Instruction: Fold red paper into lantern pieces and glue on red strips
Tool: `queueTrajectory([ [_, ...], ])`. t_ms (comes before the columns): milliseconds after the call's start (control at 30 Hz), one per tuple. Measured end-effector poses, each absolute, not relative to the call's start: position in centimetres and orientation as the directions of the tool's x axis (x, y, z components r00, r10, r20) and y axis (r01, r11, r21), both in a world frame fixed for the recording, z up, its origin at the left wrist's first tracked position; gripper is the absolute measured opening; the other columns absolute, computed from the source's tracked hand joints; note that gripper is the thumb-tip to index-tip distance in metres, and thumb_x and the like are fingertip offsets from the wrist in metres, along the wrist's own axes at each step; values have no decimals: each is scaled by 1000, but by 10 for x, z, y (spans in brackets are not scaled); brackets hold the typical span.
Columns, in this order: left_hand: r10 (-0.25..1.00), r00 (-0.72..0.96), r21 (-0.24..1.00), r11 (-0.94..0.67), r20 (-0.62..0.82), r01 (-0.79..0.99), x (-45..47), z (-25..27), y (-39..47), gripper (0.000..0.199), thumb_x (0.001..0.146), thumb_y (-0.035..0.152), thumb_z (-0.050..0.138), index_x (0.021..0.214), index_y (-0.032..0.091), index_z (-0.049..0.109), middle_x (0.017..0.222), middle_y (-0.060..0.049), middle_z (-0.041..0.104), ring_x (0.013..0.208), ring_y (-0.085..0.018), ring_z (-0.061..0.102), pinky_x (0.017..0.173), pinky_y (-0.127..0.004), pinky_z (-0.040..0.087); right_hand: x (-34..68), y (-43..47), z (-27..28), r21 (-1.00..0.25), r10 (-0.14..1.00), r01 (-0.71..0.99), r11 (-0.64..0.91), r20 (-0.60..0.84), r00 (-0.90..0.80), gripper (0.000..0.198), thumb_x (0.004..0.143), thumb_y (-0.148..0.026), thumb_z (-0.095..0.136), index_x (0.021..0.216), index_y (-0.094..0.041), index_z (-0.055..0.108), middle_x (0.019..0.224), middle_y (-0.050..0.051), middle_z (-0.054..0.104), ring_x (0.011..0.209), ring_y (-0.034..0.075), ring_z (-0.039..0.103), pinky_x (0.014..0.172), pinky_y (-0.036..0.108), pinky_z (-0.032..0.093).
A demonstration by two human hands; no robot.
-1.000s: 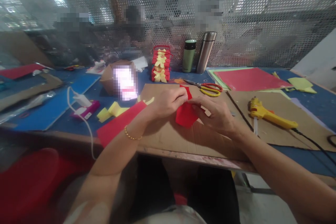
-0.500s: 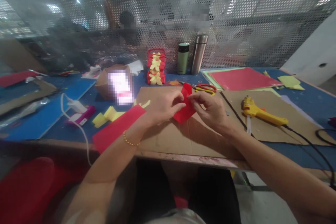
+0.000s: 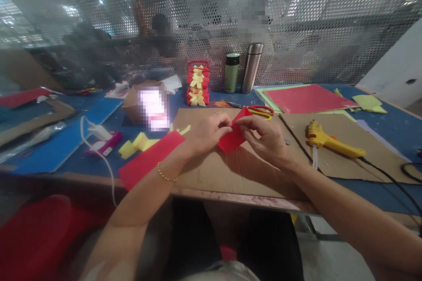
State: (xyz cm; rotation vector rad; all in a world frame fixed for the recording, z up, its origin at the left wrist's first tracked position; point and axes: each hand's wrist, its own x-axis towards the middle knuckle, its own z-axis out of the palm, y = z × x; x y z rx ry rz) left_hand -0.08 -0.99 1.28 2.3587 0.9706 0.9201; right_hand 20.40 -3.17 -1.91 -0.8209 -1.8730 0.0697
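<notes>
A small folded piece of red paper (image 3: 232,140) is held above the cardboard mat (image 3: 211,175), its top corner pointing up. My left hand (image 3: 212,131) pinches its left edge between thumb and fingers. On the right side, my right hand (image 3: 262,134) grips the same paper, fingertips closed on it. Just behind my right hand lie scissors (image 3: 262,112) with red and yellow handles. Under my left forearm is a larger red paper sheet (image 3: 148,160), with yellow paper pieces (image 3: 140,142) beside it.
A yellow glue gun (image 3: 332,142) with a cord rests on cardboard at right. Red boxes with yellow paper flowers (image 3: 198,83), a green tumbler (image 3: 231,73) and a steel flask (image 3: 252,68) stand at the back. A phone (image 3: 153,109) and a purple power strip (image 3: 104,144) are at left.
The red paper's upper corner has shifted right and now shows above my right fingers. Both hands keep hold of the paper in nearly the same place. The view has shifted slightly.
</notes>
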Motion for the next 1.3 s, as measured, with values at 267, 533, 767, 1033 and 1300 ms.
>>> queueTrajectory([
  [267,629,545,443,-777,554,447,1,11,-15,12,101,17,55,90,20,58,88,-3,65,82,-18,59,80,-34,48,206,-31,-15,-331,505,529,781,833,-225,7,96,-22,64,97,-22,70,84,3,78,69,16,69,64,28,55],
  [533,587,525,400,-808,616,433,2,12,-22,15,104,16,53,103,21,67,96,-5,69,91,-19,65,86,-36,51,210,-33,-10,-63,342,620,782,875,-343,10,97,-18,61,93,-25,67,77,2,72,69,19,63,71,35,46],
  [767,614,470,459,-788,634,411,7,9,-26,11,102,21,59,100,21,70,95,-5,72,89,-19,65,86,-36,53,205,-39,-7,-38,354,660,750,867,-352,13,95,-14,57,90,-25,62,77,3,67,70,20,59,73,38,41],
  [1033,633,436,468,-771,639,433,6,9,-23,14,104,24,58,96,21,69,90,-4,70,85,-18,64,82,-35,51,206,-47,-2,-267,451,581,769,870,-197,4,99,-23,60,100,-25,63,82,3,73,73,21,65,73,37,49],
  [1300,615,451,437,-783,647,442,7,7,-23,17,104,24,58,91,21,69,87,-4,70,85,-19,63,83,-36,52,206,-39,-6,-41,349,648,761,868,-355,12,101,-23,60,100,-26,72,85,4,75,76,20,66,78,39,44],
])
